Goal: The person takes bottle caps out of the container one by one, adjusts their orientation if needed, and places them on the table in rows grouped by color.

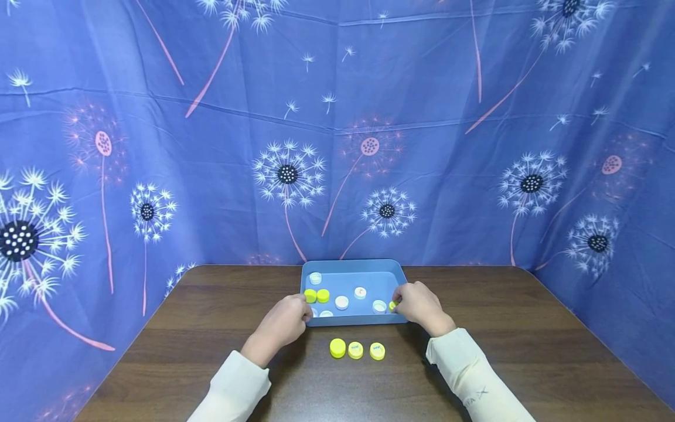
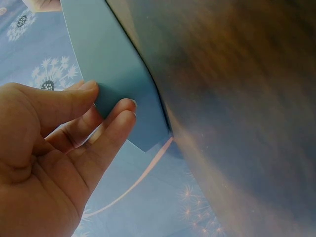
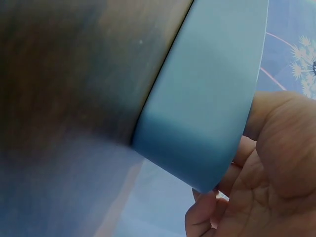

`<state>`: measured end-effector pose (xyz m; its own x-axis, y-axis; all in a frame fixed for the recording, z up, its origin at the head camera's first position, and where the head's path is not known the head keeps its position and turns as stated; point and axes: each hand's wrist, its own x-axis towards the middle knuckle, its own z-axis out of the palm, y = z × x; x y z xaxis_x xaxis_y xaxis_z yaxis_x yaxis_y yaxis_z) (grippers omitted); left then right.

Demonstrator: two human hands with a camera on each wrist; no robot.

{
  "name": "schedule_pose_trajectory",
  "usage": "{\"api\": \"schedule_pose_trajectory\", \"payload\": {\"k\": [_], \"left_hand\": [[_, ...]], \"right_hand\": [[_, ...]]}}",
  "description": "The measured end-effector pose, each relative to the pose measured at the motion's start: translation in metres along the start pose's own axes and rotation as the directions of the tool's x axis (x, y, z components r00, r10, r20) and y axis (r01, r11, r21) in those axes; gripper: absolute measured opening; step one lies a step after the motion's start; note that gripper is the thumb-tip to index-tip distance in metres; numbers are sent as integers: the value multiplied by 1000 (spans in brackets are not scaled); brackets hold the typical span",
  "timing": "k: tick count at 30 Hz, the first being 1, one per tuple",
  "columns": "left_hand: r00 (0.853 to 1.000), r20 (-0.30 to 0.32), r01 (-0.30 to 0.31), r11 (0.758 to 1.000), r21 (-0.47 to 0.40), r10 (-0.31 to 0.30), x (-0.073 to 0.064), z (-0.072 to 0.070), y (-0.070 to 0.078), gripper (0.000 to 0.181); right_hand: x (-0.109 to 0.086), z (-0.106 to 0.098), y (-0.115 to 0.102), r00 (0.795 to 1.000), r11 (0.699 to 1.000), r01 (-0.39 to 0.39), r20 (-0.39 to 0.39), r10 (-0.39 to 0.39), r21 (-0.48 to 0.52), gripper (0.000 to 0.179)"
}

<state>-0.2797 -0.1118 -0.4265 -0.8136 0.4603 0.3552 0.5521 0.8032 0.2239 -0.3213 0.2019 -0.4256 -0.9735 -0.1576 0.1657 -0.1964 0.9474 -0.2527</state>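
A shallow blue tray (image 1: 364, 320) stands at the back of the table with white and yellow bottle caps in it. My left hand (image 1: 285, 321) grips its front left corner, thumb at the rim and fingertips against the wall (image 2: 118, 74). At the front right corner my right hand (image 1: 419, 305) holds the tray, its thumb passing behind the rim in the right wrist view and other fingers outside. Beside those right fingertips, a yellow cap (image 1: 392, 306) shows inside the tray, partly hidden. Two more yellow caps (image 1: 323, 296) lie at the left, near white caps (image 1: 341, 302).
Three yellow caps (image 1: 355, 350) lie in a row on the brown wooden table (image 1: 211, 328), in front of the tray and between my forearms. A blue dandelion-print cloth (image 1: 337, 164) hangs right behind the table and along both sides.
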Motion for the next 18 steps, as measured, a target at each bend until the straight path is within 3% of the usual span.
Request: {"api": "schedule_pose_trajectory", "payload": {"k": [11,18], "left_hand": [[999,25,28,1000,-9,-28,-1,1,0,36],[1000,12,12,1000,-10,-12,-2,0,2,36]], "right_hand": [[-1,0,-4,1000,998,12,30,-11,-54,11],[-2,0,-3,999,998,27,29,-26,-56,10]]}}
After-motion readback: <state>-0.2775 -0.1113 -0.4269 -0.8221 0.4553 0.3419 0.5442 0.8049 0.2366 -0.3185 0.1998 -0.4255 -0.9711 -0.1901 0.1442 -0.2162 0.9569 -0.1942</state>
